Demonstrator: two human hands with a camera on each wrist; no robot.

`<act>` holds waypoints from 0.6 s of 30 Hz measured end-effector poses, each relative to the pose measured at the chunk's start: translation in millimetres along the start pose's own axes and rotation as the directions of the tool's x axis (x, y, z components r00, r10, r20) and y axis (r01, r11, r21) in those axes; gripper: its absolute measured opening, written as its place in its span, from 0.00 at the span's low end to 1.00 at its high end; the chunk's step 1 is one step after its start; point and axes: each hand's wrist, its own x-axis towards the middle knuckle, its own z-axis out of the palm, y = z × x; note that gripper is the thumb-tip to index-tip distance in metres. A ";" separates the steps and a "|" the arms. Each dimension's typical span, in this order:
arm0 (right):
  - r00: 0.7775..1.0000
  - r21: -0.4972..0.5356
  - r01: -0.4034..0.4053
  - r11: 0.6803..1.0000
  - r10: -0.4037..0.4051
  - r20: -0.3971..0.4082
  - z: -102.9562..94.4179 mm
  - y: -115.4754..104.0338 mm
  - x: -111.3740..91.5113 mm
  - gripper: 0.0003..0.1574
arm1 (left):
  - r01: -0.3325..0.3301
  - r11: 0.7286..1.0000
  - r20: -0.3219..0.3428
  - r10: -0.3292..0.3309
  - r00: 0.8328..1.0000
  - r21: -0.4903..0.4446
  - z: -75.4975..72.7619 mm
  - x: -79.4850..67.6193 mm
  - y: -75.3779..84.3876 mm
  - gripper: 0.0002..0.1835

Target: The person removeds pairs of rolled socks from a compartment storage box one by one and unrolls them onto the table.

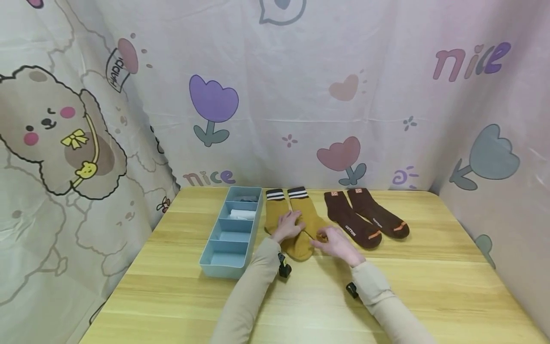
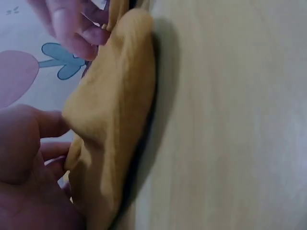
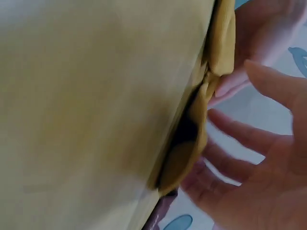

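Two mustard-yellow socks with striped dark cuffs lie side by side on the table. My left hand (image 1: 289, 226) rests on them, between the left sock (image 1: 277, 210) and the right sock (image 1: 302, 206). In the left wrist view its thumb (image 2: 52, 123) and fingers touch the yellow fabric. My right hand (image 1: 337, 245) is at the toe of the right sock, where the fabric is bunched up. In the right wrist view its fingers (image 3: 244, 132) are spread against the raised sock edge (image 3: 184, 160), with the thumb apart from the fabric. Some fingertips are hidden behind the sock.
A blue-grey divided box (image 1: 224, 271) stands left of the socks; its far compartments hold a grey item (image 1: 246, 198) and a rolled white item (image 1: 242, 214). Two dark brown socks (image 1: 350, 220) lie on the right. A patterned curtain (image 1: 275, 105) hangs behind the wooden table (image 1: 309, 306).
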 end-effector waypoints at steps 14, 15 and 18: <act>0.999 -0.143 -0.005 0.990 0.010 0.038 1.0 2.7 5.6 0.31 | 0.020 1.000 0.064 -0.020 0.998 0.002 1.8 3.3 1.3 0.31; 0.999 -0.139 -0.013 0.990 0.019 0.039 0.5 2.8 5.5 0.31 | 0.020 1.000 0.067 -0.020 0.998 -0.003 2.4 3.7 1.6 0.32; 0.999 -0.125 -0.035 0.992 0.040 0.036 -0.6 3.7 5.8 0.30 | 0.027 0.999 0.072 -0.025 0.997 -0.034 3.3 4.6 1.5 0.32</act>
